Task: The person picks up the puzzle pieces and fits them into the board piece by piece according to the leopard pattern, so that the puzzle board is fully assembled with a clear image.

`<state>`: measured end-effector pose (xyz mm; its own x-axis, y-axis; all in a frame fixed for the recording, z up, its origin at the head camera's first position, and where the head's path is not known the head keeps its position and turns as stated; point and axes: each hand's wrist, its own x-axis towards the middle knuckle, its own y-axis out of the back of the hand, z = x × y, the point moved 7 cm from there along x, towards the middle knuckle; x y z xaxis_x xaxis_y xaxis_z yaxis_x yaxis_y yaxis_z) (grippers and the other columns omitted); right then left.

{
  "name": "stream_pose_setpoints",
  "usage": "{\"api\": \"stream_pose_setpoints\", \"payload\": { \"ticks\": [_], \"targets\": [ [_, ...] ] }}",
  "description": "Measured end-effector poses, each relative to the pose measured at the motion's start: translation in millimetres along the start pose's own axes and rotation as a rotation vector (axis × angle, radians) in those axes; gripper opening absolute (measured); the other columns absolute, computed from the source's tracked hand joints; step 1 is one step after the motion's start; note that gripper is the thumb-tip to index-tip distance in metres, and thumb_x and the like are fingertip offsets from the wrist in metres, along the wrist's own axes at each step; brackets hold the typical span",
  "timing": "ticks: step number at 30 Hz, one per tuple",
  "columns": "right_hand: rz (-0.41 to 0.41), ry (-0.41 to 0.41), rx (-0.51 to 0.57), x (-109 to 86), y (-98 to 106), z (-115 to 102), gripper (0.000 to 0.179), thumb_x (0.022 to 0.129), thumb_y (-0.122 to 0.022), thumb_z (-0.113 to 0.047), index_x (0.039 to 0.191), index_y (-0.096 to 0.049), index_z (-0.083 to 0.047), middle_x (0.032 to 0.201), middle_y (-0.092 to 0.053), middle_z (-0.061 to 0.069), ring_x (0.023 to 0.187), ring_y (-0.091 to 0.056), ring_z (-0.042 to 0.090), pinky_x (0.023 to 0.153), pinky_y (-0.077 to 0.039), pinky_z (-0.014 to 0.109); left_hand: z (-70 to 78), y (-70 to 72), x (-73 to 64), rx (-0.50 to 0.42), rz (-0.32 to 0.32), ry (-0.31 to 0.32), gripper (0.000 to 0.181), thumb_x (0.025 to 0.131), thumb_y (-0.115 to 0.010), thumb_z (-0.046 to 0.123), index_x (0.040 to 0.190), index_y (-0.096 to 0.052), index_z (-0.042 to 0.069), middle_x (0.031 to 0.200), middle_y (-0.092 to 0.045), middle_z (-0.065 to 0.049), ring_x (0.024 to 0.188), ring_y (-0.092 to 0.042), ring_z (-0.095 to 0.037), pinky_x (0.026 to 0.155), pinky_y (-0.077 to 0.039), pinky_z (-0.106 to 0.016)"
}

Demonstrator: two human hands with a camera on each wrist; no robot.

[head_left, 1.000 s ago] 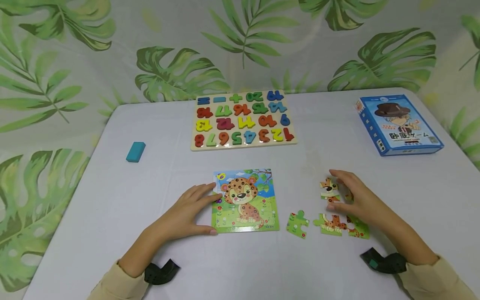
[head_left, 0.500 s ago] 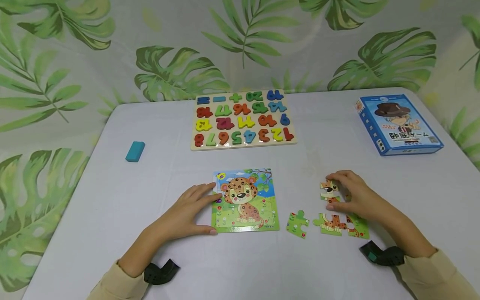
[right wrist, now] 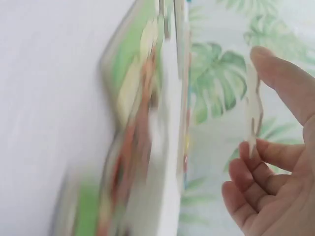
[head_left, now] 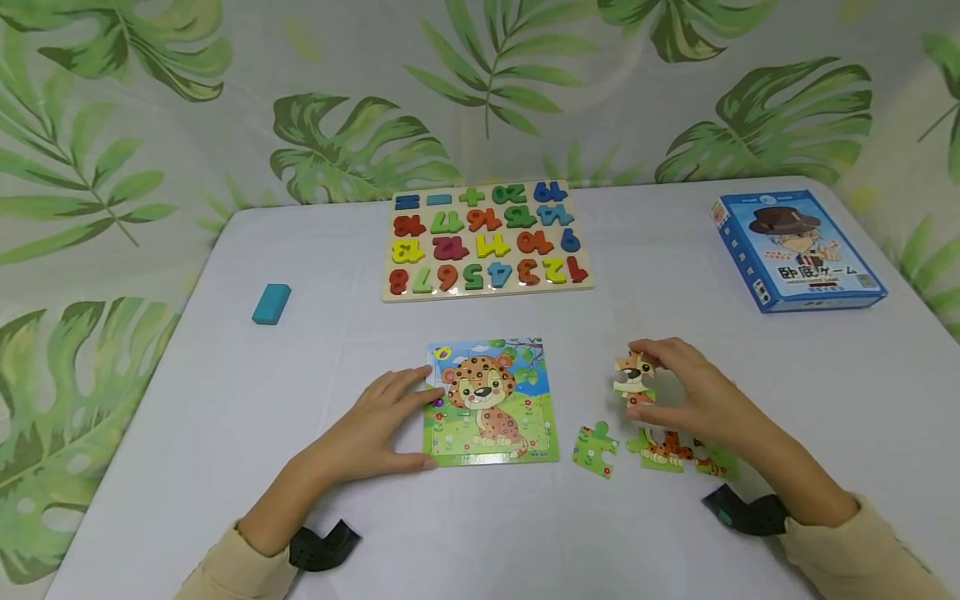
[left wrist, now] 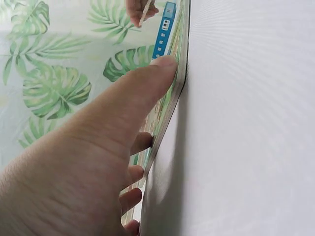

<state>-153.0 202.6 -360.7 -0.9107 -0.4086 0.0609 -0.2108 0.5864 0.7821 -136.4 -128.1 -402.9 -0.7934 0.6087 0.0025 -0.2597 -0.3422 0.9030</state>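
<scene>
In the head view a square leopard puzzle board lies flat on the white table. My left hand rests against its left side, fingertips on the edge and thumb at the lower left corner. In the left wrist view, the left hand's thumb touches the board's edge. My right hand pinches a jigsaw piece with part of the leopard's face, between thumb and fingers. In the right wrist view this thin piece is edge-on, apart from the table. Below the right hand lie more leopard pieces, partly hidden by it.
A loose green jigsaw piece lies just right of the board. Behind it stands a number puzzle board. A teal block lies at left, and a blue game box at back right. A leaf-patterned cloth hangs behind the table.
My right hand has moved left, lifting the leopard-face piece away from the other pieces. My left hand and the puzzle board have stayed in place.
</scene>
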Motion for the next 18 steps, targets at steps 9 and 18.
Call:
{"api": "stream_pose_setpoints", "payload": {
  "ticks": [9,18],
  "targets": [
    [0.045,0.16,0.101,17.6,-29.4,-56.8,0.075,0.07,-0.076,-0.033,0.133,-0.042,-0.009,0.119,-0.045,0.001,0.111,-0.043,0.017,0.089,-0.041,0.043,6.0,-0.1,3.1,0.029,0.051,-0.021,0.072,0.076,-0.058,0.06,0.131,-0.046,0.015,0.145,-0.023,-0.006,0.131,-0.017,-0.024,0.106,-0.008,-0.039],
    [-0.041,0.135,0.115,41.6,-71.9,-76.8,0.078,0.07,-0.077,-0.031,0.134,-0.041,-0.003,0.115,-0.044,0.005,0.105,-0.042,0.018,0.085,-0.043,0.036,12.3,-1.3,6.9,0.094,0.053,-0.069,0.072,0.08,-0.054,0.059,0.128,-0.047,0.007,0.14,-0.033,-0.001,0.129,-0.025,-0.015,0.106,-0.013,-0.04]
  ]
}}
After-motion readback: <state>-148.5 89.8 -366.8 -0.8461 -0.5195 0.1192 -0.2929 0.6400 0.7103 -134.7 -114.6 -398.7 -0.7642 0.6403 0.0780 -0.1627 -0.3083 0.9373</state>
